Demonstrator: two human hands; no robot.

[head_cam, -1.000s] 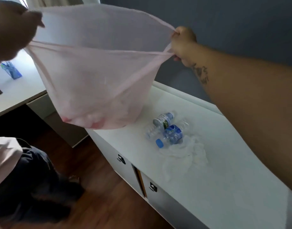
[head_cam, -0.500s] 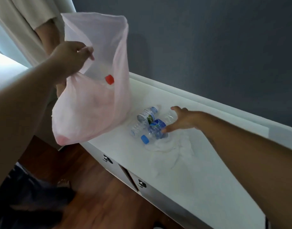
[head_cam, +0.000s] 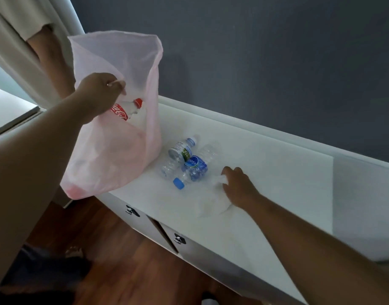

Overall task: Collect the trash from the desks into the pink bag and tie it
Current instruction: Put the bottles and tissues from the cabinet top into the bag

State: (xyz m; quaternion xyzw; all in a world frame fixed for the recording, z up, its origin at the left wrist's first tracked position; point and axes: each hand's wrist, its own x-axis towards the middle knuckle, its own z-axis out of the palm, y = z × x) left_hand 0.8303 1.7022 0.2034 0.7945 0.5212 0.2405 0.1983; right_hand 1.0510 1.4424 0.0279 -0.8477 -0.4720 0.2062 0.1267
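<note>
Head view: crumpled tissue (head_cam: 208,204) hides fingertips of the right hand (head_cam: 238,187).

Your view dim, bluish, brightest at left edge, faint shadow on the wall (head_cam: 255,51), bench (head_cam: 266,172) edge bowed by the lens, your right hand (head_cam: 238,187) slightly smeared.

pink bag (head_cam: 110,155): open, cola bottle (head_cam: 125,108) inside | crushed water bottles (head_cam: 187,161): beside bag | white tissue (head_cam: 209,203): crumpled
</note>
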